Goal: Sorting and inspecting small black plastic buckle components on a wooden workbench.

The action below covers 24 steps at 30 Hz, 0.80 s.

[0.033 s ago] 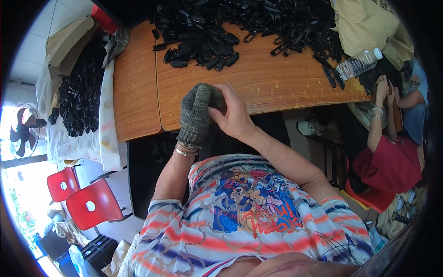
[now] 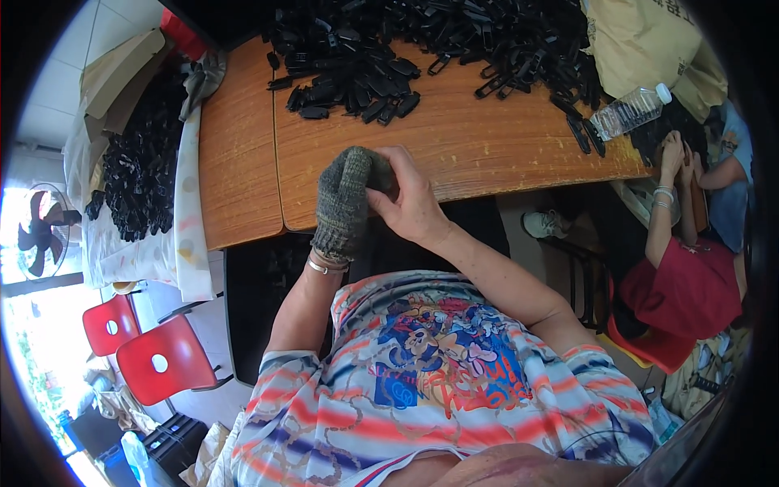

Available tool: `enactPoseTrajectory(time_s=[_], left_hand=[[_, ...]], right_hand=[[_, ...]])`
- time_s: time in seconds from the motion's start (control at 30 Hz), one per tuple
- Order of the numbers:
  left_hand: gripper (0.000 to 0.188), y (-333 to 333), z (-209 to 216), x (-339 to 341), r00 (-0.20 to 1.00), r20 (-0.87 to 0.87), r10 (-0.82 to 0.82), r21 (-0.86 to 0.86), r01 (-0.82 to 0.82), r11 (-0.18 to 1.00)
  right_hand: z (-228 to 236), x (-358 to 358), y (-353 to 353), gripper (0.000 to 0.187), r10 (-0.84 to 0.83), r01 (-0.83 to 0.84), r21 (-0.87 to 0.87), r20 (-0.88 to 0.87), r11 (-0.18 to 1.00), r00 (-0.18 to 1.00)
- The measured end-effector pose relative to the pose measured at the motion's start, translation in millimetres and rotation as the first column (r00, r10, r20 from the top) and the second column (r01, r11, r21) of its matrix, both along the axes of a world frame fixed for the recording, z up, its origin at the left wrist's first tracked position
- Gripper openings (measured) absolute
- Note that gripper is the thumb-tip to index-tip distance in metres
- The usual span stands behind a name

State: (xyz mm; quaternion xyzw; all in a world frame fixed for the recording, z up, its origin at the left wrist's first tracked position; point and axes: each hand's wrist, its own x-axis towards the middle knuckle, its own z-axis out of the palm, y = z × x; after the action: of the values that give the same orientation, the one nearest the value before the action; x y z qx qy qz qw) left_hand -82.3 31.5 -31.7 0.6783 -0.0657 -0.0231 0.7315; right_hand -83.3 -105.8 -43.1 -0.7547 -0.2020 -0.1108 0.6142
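My left hand [image 2: 345,195] wears a dark grey-green knitted glove. Its fingers are curled closed above the table's near edge, and anything inside them is hidden. From the right, my bare right hand [image 2: 412,199] meets the gloved fingertips, thumb and fingers bent in a pinch. What lies between the two hands I cannot make out. Beyond them, a big heap of small black plastic pieces [image 2: 357,77], some shaped like clips with a slot, covers the far side of the wooden table [image 2: 471,154].
A clear plastic bottle [image 2: 633,112] lies by a tan sack [image 2: 641,49] at the right. Left of the table, more black parts [image 2: 142,162] fill a lined box. Red chairs [image 2: 166,357] stand lower left. Co-workers, one in a dark red top [image 2: 682,284], sit at right.
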Motion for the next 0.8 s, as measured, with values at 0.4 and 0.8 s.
enactPoseTrajectory(time_s=[0.4,0.8], left_hand=[[0.023,-15.1,18.1,-4.2,0.992,0.120,0.027,0.130,-0.043,0.991],[0.017,-23.2,44.3,-13.3,0.901,0.431,-0.042,0.484,-0.192,0.854]], right_hand=[[4.0,14.0,-22.5,0.043,0.255,-0.188,0.248,-0.271,0.950,0.928],[15.2,13.1,-35.5,0.044,0.272,-0.260,0.191,-0.036,0.946,0.962]])
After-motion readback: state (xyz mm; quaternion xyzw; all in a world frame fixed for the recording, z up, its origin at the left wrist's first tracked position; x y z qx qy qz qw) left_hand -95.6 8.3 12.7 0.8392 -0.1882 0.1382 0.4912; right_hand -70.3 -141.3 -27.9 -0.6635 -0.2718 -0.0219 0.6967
